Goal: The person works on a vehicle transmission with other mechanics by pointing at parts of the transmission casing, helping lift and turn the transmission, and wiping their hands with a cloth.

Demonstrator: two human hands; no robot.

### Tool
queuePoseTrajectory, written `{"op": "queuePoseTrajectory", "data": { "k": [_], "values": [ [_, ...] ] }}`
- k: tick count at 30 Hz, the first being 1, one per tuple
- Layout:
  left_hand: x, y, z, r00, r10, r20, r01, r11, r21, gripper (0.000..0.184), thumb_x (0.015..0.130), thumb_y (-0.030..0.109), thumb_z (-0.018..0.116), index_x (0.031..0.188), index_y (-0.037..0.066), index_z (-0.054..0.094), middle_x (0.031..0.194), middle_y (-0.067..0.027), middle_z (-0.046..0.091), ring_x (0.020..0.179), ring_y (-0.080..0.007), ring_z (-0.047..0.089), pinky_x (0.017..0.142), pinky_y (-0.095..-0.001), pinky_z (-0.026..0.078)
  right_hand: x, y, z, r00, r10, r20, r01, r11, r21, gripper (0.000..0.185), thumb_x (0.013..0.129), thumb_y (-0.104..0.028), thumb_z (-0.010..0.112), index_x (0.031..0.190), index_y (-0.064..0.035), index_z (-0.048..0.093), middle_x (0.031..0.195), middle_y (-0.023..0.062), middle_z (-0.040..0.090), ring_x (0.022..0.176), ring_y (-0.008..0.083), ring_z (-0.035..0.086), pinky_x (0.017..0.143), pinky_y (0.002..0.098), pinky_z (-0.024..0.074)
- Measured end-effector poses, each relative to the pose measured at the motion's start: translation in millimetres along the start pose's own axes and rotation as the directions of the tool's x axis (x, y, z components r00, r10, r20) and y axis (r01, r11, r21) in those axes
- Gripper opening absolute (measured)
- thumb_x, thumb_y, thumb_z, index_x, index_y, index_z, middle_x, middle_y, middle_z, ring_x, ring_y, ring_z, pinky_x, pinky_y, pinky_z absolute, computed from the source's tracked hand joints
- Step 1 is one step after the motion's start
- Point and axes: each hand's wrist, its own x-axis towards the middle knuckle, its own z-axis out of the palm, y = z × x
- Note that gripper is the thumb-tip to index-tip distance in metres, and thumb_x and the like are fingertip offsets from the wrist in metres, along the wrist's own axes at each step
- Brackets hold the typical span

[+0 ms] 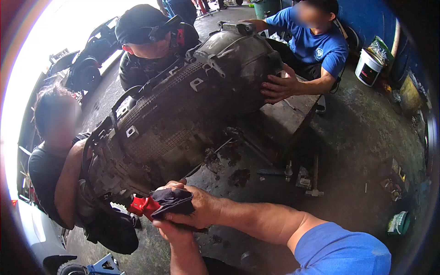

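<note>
A large, dirty metal gearbox housing (pixel 165 123) lies tilted across the middle, its wide end at the upper right. Near its lower left end, my two hands are together around a dark cloth (pixel 173 201) and a red object (pixel 143 206). My right hand (pixel 199 206) is closed on the dark cloth. Just below it, my left hand (pixel 176 231) is closed too, but what its fingers hold is partly hidden. Three people are around the housing. One at the upper right has a hand (pixel 279 86) on its wide end; another at the left has an arm (pixel 68 183) against the narrow end.
Under the wide end is a metal-topped bench (pixel 293 114). A hammer (pixel 315 183) and other tools lie on the stained floor. A white bucket (pixel 369 68) stands at the upper right, a green can (pixel 399 223) at the lower right, and a blue jack stand (pixel 105 266) at the lower left.
</note>
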Motion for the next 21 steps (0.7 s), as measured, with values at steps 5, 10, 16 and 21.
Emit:
{"op": "queuePoseTrajectory", "data": {
  "k": [5, 10, 16, 21],
  "values": [
    [4.6, 9.1, 1.7, 0.993, -0.091, -0.075, 0.087, 0.995, -0.052, 0.084, 0.086, 0.074, 0.035, 0.112, -0.003, 0.056, 0.107, -0.0187, 0.060, 0.110, -0.0336, 0.054, 0.102, -0.0501, 0.038, 3.5, -0.8, -6.5, 0.998, -0.025, 0.049, 0.024, 0.999, 0.034, 0.054, 0.084, -0.034, 0.069, 0.126, -0.0074, 0.049, 0.115, 0.0159, 0.053, 0.108, 0.0331, 0.053, 0.097, 0.0408, 0.0430],
    [3.5, 13.9, 2.5, 0.973, -0.174, -0.149, 0.151, 0.976, -0.156, 0.081, 0.090, 0.070, 0.031, 0.113, -0.004, 0.057, 0.110, -0.0209, 0.060, 0.114, -0.0359, 0.053, 0.104, -0.0503, 0.035, 6.2, 17.9, -4.7, 0.967, -0.241, 0.083, 0.252, 0.950, -0.184, 0.064, 0.079, -0.024, 0.075, 0.130, -0.0032, 0.044, 0.112, 0.0168, 0.054, 0.099, 0.0361, 0.058, 0.087, 0.0428, 0.0482],
    [9.1, 25.1, 0.8, 0.964, -0.240, -0.116, 0.190, 0.923, -0.334, 0.085, 0.090, 0.069, 0.035, 0.121, -0.008, 0.052, 0.122, -0.0280, 0.055, 0.117, -0.0404, 0.052, 0.103, -0.0497, 0.040, 5.6, 8.9, -6.5, 0.972, -0.210, 0.102, 0.224, 0.963, -0.151, 0.061, 0.083, -0.017, 0.070, 0.135, 0.0000, 0.042, 0.116, 0.0210, 0.052, 0.105, 0.0372, 0.057, 0.090, 0.0416, 0.0492],
    [14.7, 28.5, -5.4, 0.950, -0.230, -0.209, 0.152, 0.930, -0.335, 0.082, 0.091, 0.067, 0.033, 0.119, -0.007, 0.054, 0.118, -0.0256, 0.059, 0.114, -0.0396, 0.055, 0.103, -0.0514, 0.040, 6.6, 11.7, -2.3, 0.964, -0.256, 0.075, 0.264, 0.953, -0.148, 0.049, 0.083, -0.011, 0.068, 0.127, 0.0021, 0.051, 0.132, 0.0253, 0.045, 0.122, 0.0381, 0.049, 0.099, 0.0410, 0.0445]
  ]
}}
